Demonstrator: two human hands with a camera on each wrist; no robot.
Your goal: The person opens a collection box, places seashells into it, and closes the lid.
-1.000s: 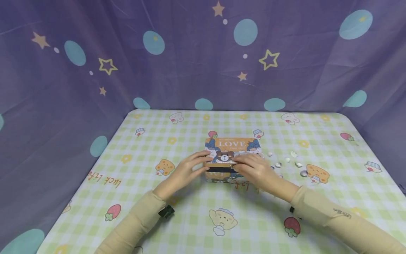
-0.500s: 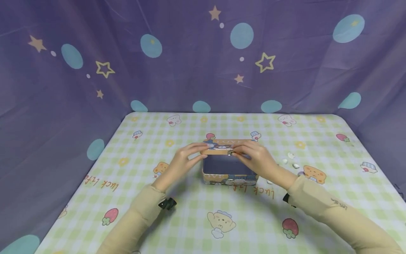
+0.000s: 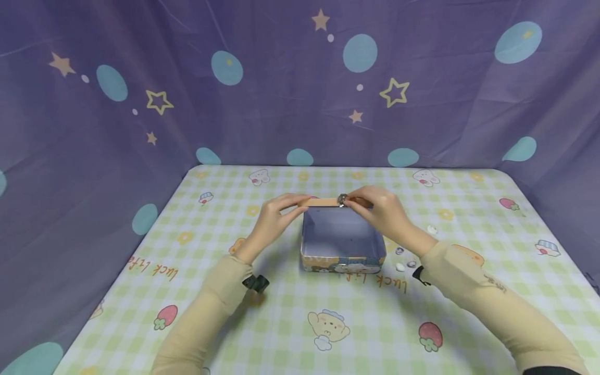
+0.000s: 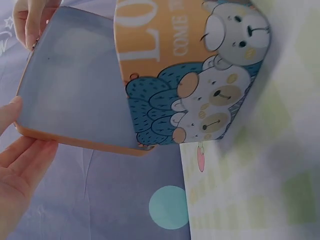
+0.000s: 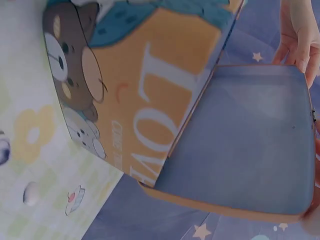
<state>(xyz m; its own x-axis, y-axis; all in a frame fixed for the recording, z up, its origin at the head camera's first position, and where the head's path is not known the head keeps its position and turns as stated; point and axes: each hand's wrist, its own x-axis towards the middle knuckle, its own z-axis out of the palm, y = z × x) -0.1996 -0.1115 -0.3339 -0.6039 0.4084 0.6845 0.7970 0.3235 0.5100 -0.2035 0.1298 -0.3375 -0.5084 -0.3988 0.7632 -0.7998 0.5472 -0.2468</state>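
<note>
A rectangular tin box (image 3: 342, 264) with cartoon bears and "LOVE" printed on its walls sits mid-table, its grey-blue inside showing. Its hinged lid (image 3: 323, 202) stands raised at the back; the lid's plain inner face (image 4: 75, 80) fills much of the left wrist view. My left hand (image 3: 276, 213) pinches the lid's rim near its left corner between thumb and fingers. By the small metal latch (image 3: 342, 200), my right hand (image 3: 382, 208) pinches the same rim. In the right wrist view, only fingertips of the right hand show at the right edge.
Right of the box lie several small shell-like pieces, among them a white one (image 3: 400, 267) and a darker one (image 3: 411, 264). A checked cloth (image 3: 262, 333) with printed cartoons covers the table. Behind it hangs a purple curtain (image 3: 281, 104).
The lid has swung up and back from nearly closed to raised, uncovering the box's inside. Both hands moved up and away with it, keeping hold of its rim.
</note>
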